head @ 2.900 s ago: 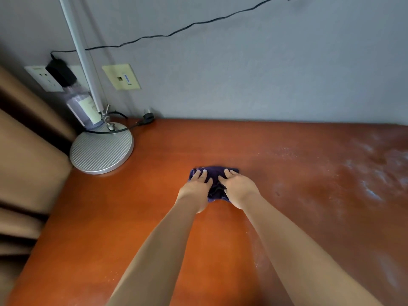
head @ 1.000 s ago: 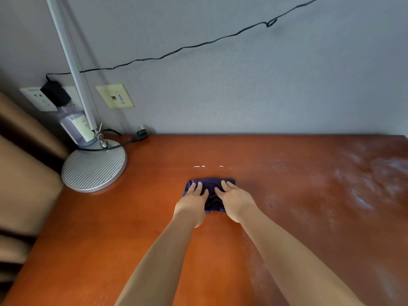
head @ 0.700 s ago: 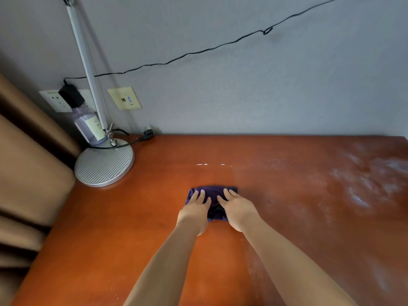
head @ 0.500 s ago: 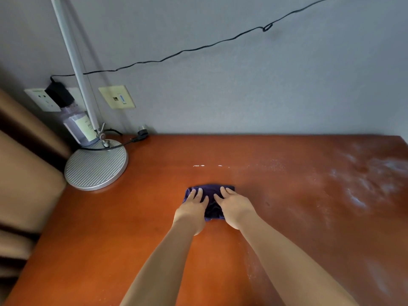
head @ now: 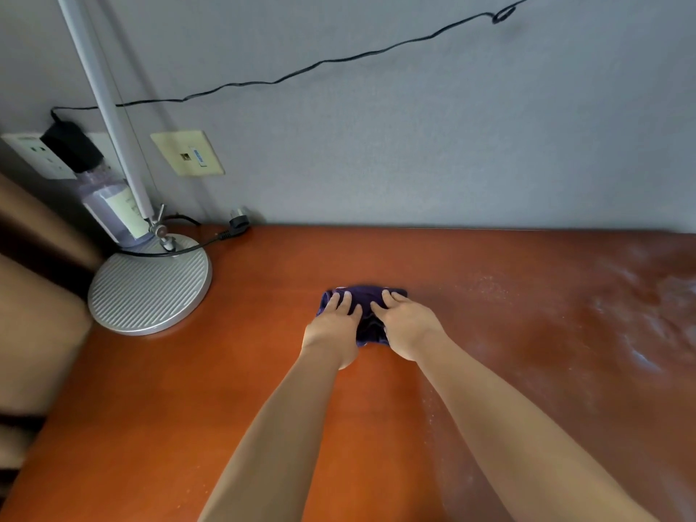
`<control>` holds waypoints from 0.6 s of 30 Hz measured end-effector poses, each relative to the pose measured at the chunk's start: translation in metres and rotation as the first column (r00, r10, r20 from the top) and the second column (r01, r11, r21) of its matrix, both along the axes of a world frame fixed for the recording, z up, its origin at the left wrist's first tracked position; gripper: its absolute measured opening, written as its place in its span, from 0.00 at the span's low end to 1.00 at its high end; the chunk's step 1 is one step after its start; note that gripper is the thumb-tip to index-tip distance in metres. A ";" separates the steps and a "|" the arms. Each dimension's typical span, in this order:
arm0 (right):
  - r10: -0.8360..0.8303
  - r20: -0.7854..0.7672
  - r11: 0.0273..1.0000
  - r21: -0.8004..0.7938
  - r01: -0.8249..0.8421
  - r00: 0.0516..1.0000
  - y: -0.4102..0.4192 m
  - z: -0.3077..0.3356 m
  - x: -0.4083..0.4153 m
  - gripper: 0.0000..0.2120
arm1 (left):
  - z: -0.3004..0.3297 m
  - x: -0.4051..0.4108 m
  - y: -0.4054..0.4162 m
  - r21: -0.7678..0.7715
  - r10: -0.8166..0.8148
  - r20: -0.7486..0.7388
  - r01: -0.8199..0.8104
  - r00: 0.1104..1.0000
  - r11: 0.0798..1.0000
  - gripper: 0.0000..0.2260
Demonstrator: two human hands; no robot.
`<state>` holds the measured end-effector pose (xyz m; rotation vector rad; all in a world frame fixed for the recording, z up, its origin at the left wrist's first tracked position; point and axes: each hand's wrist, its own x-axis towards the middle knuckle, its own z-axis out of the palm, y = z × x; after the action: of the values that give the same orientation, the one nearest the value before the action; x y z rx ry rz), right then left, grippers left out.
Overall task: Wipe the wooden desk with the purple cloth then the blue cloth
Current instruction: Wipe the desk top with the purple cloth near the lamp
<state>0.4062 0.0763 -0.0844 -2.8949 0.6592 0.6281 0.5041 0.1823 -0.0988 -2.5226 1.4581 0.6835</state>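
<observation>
Grey wall behind, orange-brown wooden counter butted against it. Head view only.

Purple cloth lies bunched mid-counter, a bit back from the near edge, well right of the lamp base. Both hands sit on top of it, side by side, palms down. Left hand: fingers straight, flat on the cloth's left half, pressing, not gripping. Right hand: same, fingers extended over the right half, fingertips near the cloth's far edge. Cloth shows between and ahead of the hands.

Counter right side carries whitish dusty smears; left half looks clean, though glare makes that hard to judge.

Back-left corner: round ribbed silver lamp base with a white pole rising out of frame, clear bottle behind it. Black cable strung across the wall. Beige wall plate and a socket with a black adapter at left. Brown curtain along the left edge.
</observation>
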 end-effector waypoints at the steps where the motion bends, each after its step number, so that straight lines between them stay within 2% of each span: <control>1: -0.006 -0.001 1.000 0.000 0.006 1.000 -0.002 -0.001 0.002 0.30 | 0.001 0.003 -0.003 0.003 -0.003 0.002 0.003 1.000 1.000 0.30; 11: -0.042 0.002 0.999 -0.020 0.042 0.999 -0.014 -0.002 0.017 0.28 | 0.002 0.020 -0.022 0.022 -0.037 0.041 0.036 0.998 0.999 0.29; 18: 0.004 -0.027 1.000 -0.023 -0.005 1.000 0.009 0.002 -0.011 0.30 | -0.003 -0.010 0.007 0.016 -0.013 0.076 0.012 0.997 1.000 0.29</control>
<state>0.3948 0.0849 -0.0823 -2.9151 0.6680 0.6647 0.4941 0.1894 -0.1018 -2.4969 1.4367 0.5880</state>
